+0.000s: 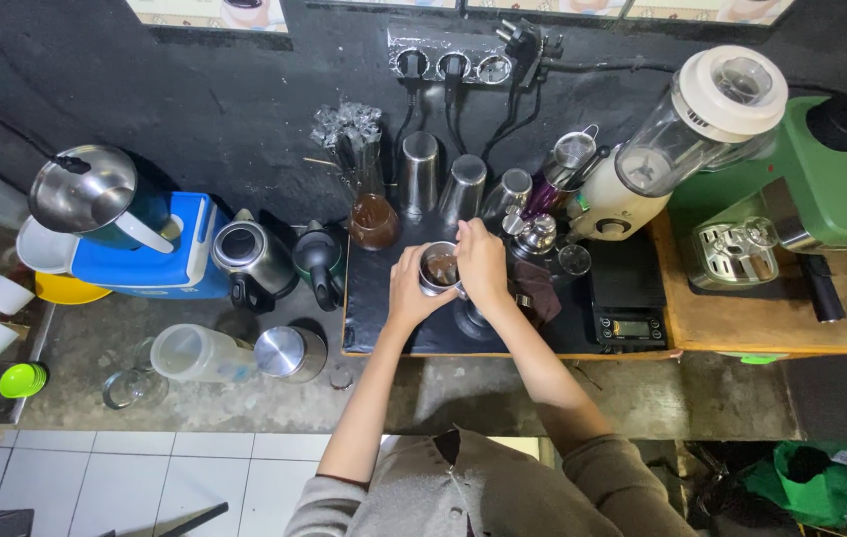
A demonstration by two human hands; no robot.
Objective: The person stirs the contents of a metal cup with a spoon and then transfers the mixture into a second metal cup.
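at the centre of the frame, the left hand [410, 288] curls around a small steel cup [440, 268]. the right hand [481, 263] grips its other side, fingers closed on the rim, above a black mat [374, 318].

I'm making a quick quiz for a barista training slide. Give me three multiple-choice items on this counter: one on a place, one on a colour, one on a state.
1. Where is the small metal cup?
A. on the floor
B. between both hands, over the black mat
C. on the scale

2. What colour is the machine at far right?
A. green
B. red
C. white

3. The blender jar is:
A. full of liquid
B. lidless
C. empty, lid on

Answers: B, the left hand and right hand enclose it; A, its body is green; C, the clear jar shows nothing inside.
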